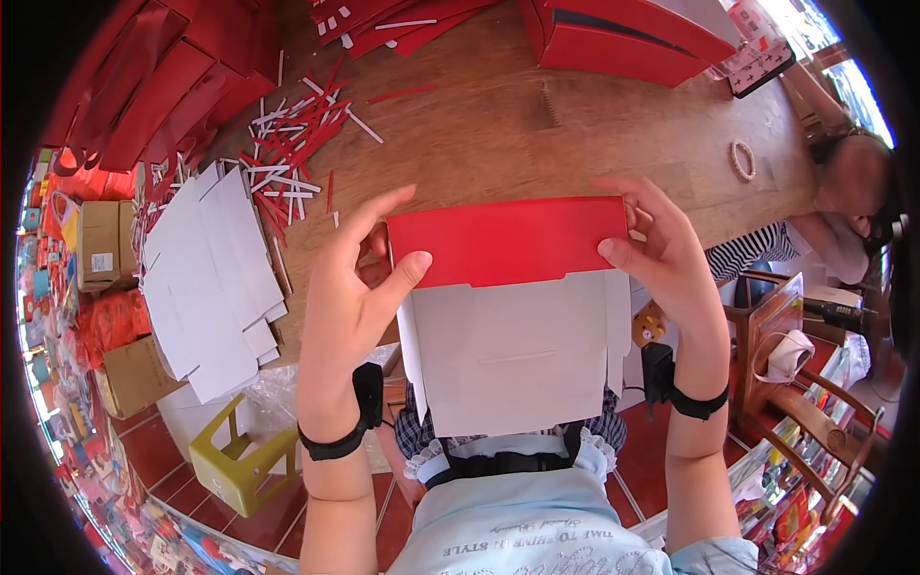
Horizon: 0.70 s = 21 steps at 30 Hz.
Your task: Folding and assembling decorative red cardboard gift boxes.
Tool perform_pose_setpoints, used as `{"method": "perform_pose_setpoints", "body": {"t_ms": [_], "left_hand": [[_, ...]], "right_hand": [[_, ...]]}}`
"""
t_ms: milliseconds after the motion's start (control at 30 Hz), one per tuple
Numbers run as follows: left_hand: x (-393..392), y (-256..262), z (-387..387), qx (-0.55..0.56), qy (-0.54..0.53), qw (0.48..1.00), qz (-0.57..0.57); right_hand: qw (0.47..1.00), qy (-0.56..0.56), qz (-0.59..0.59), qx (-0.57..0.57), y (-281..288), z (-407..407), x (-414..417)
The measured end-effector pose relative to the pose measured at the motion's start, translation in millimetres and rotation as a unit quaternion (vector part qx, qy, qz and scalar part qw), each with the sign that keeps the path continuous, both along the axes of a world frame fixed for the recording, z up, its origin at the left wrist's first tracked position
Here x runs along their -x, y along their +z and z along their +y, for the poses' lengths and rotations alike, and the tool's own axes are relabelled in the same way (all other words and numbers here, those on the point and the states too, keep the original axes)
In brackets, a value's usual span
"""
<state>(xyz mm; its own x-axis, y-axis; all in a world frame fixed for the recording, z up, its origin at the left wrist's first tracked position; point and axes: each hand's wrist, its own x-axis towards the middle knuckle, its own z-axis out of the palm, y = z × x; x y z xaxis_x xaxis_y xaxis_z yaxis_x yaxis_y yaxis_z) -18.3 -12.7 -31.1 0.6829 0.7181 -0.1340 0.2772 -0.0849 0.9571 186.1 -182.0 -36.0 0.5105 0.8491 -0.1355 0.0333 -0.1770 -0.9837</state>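
Between my hands is a partly folded cardboard box [507, 241], red outside and white inside. Its red side stands up facing me, and a white panel [510, 352] with a slit in it extends down towards my lap. My left hand [366, 266] grips the box's left end, thumb over the red face and fingers behind the edge. At the right end my right hand [650, 248] holds it the same way, the thumb on the red face near the corner. Parts of the fingers on both hands are hidden behind the cardboard.
Flat white box blanks [208, 280] are stacked at the left, beside a heap of red and white strips [295, 144]. Finished red boxes [172, 79] with ribbon handles stand far left, another red box [625, 43] at the back right. A beaded bracelet [742, 160] lies near a person [855, 180].
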Motion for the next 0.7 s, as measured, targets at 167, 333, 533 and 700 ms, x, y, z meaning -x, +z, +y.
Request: {"method": "perform_pose_setpoints", "body": {"t_ms": [167, 333, 533, 700], "left_hand": [[-4, 11, 19, -0.187, -0.108, 0.968, 0.126], [-9, 17, 24, -0.096, -0.120, 0.984, 0.095], [-5, 21, 22, -0.182, -0.143, 0.965, 0.120], [-4, 24, 14, -0.213, -0.125, 0.961, 0.125]], "right_hand": [[0.961, 0.096, -0.228, 0.126, 19, 10, -19], [0.952, 0.180, -0.208, 0.137, 21, 18, -42], [0.893, 0.350, -0.211, 0.189, 26, 21, -51], [0.901, 0.352, -0.209, 0.144, 20, 16, -43]]}}
